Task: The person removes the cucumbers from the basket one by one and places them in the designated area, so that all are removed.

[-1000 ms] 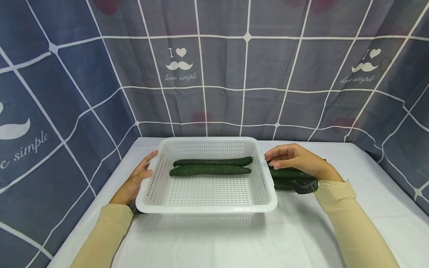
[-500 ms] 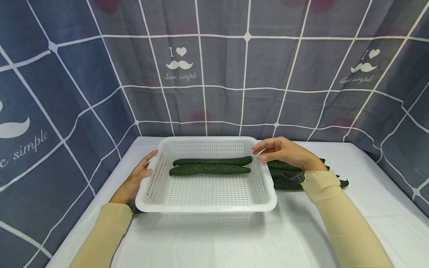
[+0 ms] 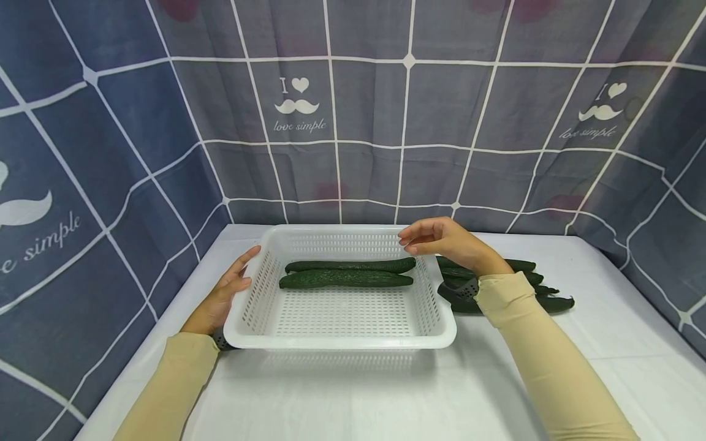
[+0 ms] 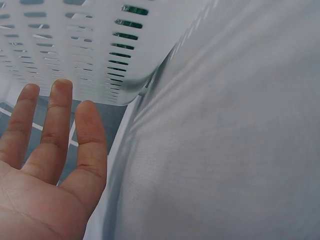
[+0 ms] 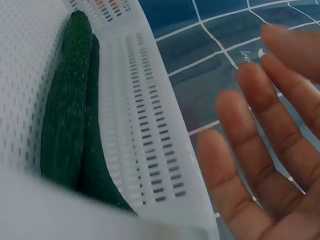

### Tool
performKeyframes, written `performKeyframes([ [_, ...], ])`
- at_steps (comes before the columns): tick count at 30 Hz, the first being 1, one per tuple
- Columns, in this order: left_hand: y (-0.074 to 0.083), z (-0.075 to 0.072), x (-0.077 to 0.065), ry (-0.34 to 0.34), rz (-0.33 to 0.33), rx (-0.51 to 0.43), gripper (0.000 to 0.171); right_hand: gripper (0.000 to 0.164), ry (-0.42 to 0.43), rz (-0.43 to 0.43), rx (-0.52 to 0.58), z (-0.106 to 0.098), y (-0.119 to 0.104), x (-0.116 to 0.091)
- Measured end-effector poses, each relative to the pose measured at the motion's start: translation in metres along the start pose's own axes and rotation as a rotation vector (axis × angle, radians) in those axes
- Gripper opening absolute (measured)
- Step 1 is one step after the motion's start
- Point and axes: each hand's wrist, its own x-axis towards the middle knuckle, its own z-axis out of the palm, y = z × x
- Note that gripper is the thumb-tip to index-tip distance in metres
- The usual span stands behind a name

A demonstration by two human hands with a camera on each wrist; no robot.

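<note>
A white perforated plastic basket [image 3: 339, 342] sits mid-table in the head view. Two dark green cucumbers lie side by side in it: a far cucumber [image 3: 350, 266] and a nearer cucumber [image 3: 345, 279]. At the basket's left side is my left hand [image 3: 220, 297], fingers extended; the left wrist view shows these fingers [image 4: 55, 120] beside the perforated wall [image 4: 75, 50]. Over the far right corner hovers my right hand [image 3: 449, 243], holding nothing, its fingers loosely bent. In the right wrist view its fingers [image 5: 235, 120] are outside the basket rim [image 5: 175, 130].
Several more cucumbers [image 3: 554, 304] lie on the white tablecloth [image 3: 607, 331] right of the basket, partly hidden by my right forearm. A grey-blue checked curtain [image 3: 364, 122] hangs behind and on both sides.
My right hand has moved left and slightly away from me, from over the loose cucumbers to the basket's far right corner, uncovering more of them. The left hand and basket stay put.
</note>
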Motion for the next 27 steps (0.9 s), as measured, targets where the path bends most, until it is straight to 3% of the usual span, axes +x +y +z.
performKeyframes([
  [9,0.001,0.0,0.0,0.004,-0.003,-0.012,0.059,0.042,-0.02,0.014,-0.031,0.008,-0.002,0.016],
  [27,-0.001,-0.001,0.001,-0.036,0.031,-0.05,0.059,0.036,-0.123,-0.009,-0.124,0.038,-0.005,0.048],
])
